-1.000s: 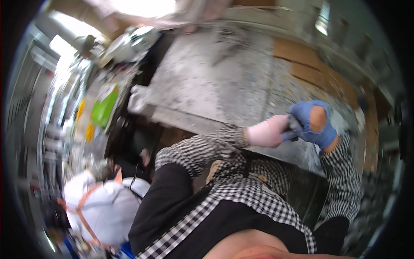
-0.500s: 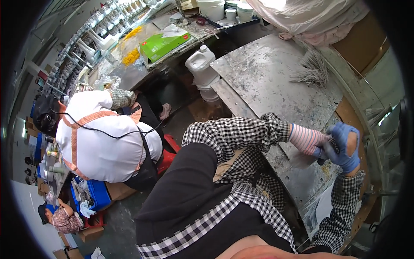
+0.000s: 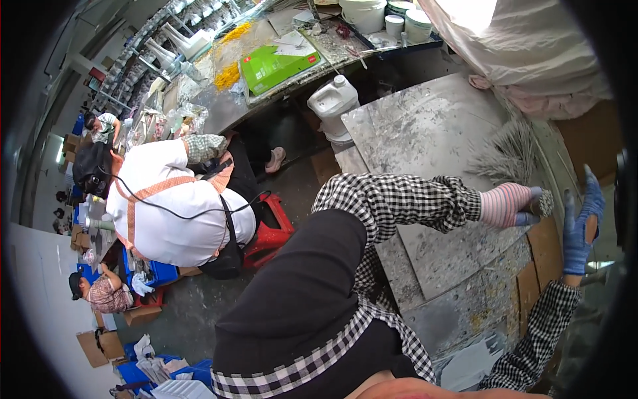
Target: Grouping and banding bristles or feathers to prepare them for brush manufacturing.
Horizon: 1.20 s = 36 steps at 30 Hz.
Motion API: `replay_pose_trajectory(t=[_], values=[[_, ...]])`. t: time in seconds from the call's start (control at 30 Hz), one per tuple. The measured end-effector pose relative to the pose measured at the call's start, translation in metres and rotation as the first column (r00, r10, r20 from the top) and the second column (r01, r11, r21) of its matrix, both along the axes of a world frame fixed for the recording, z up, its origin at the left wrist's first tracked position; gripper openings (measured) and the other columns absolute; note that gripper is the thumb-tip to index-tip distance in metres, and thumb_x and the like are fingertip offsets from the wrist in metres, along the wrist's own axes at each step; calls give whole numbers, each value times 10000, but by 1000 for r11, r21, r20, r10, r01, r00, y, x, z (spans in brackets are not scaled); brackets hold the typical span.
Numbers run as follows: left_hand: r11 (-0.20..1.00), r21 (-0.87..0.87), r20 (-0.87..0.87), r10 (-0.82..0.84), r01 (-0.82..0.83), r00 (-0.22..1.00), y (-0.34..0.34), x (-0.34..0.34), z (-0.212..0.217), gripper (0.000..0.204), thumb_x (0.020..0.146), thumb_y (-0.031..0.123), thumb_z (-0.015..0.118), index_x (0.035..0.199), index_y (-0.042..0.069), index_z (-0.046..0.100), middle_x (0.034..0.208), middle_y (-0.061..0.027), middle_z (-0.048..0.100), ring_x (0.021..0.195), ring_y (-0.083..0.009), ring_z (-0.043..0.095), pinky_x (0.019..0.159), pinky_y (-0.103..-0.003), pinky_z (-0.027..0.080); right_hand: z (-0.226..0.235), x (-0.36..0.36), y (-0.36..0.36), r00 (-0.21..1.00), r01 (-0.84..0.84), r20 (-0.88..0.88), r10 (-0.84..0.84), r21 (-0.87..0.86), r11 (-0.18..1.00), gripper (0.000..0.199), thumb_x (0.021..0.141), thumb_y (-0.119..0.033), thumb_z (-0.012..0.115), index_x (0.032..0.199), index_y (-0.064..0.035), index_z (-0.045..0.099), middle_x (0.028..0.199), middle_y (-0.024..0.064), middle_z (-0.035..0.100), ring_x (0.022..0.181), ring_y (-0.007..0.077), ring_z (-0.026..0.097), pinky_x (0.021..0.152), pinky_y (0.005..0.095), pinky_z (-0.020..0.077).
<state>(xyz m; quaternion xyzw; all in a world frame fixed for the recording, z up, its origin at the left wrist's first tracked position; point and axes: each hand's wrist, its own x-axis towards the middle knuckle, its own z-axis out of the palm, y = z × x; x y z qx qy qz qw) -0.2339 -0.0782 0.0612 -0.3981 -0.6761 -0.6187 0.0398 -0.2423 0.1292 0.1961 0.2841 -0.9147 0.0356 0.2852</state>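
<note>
Where the view spans from 2 to 4 o'clock of its centre, a grey, paint-spattered worktable [image 3: 432,133] fills most of the space. At 9 o'clock, 1 co-worker [image 3: 179,209], back to the camera, wears a white top crossed by orange straps. Toward the rim at 2 o'clock hangs a pale, rumpled cloth [image 3: 522,56]. By the co-worker's hip, at 8 o'clock, is a red stool [image 3: 274,231]. Between 11 and 12 o'clock, a green carton [image 3: 279,68] lies on a cluttered bench [image 3: 226,113]; at 12 o'clock, lower than the bench top, is a white plastic jug [image 3: 330,101]. Thin grey rods [image 3: 504,153] fan out on the worktable between 2 and 3 o'clock. At 3 o'clock, the right hand [image 3: 577,236], in a torn blue glove, has its fingers spread wide, holding nothing. Nearer the centre, also at 3 o'clock, the left hand [image 3: 503,205], in a pink striped glove, has its fingers narrowed around a stubby grey speckled object [image 3: 547,202]; I cannot tell its kind. It sits between the 2 hands, apart from the right.
</note>
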Motion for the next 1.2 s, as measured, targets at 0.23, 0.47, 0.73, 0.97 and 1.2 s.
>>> replay_pose_trajectory(t=[0.23,0.47,0.73,0.97,1.2], values=[[368,822,496,-838,-436,229,-27,-77,8,285,878,43,667,1146,31,571,1088,-114,667,926,-225,681,837,-303,580,-57,-82,65,855,279,441,-272,52,959,365,1016,-205,530,1308,8,584,1297,169,632,1200,318,597,1032,371,454],[857,326,553,169,-398,816,-26,-110,33,271,862,69,695,1109,26,591,1013,-163,694,906,-237,677,773,-368,560,-43,-24,36,874,229,438,-213,16,973,288,1015,-187,536,1192,21,627,1158,196,683,1042,341,663,905,391,514],[937,-216,243,324,-274,914,26,-52,75,474,736,172,786,1155,102,575,998,-134,657,980,-376,640,815,-440,526,-13,12,12,768,354,494,-407,202,913,342,1040,-213,493,1205,59,620,1201,204,671,1079,330,648,938,388,495],[971,-98,289,235,-216,928,32,-40,81,553,709,210,784,1197,113,543,1072,-124,598,1022,-345,584,903,-455,463,-7,20,35,596,551,693,-406,15,835,439,1036,-266,501,1289,90,543,1236,223,642,1091,326,617,938,401,467],[987,158,237,-8,-30,971,5,-42,111,423,761,137,716,1158,101,573,1070,-168,589,1026,-372,569,905,-460,477,7,22,17,687,510,585,-431,34,860,410,1021,-251,492,1284,57,558,1203,248,639,1077,363,610,945,415,458]])
